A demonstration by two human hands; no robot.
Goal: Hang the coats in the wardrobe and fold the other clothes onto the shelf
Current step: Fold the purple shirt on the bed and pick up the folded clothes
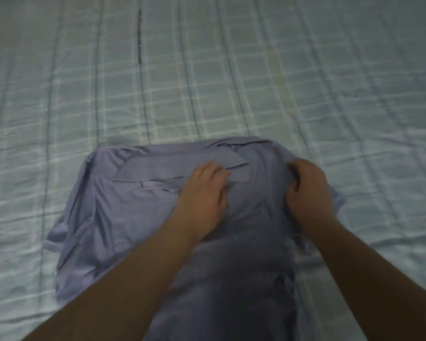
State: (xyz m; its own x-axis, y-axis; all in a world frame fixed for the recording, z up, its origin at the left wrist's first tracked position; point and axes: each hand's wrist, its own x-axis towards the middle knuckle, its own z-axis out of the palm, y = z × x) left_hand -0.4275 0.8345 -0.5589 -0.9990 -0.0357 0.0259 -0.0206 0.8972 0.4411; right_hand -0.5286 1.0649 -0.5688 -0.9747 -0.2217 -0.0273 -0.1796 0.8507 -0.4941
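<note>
From the head camera, a grey-blue collared shirt (103,217) lies spread on a pale green checked bedsheet (207,70), its collar (158,168) towards the far side and its lower part running down to the near edge of the view between the two forearms. The left hand (204,190) rests flat on the shirt just beside the collar, fingers straight and together, pressing the cloth down. The right hand (308,190) sits at the shirt's right shoulder, its fingers curled into the fabric and gripping a fold there. The picture is slightly blurred.
</note>
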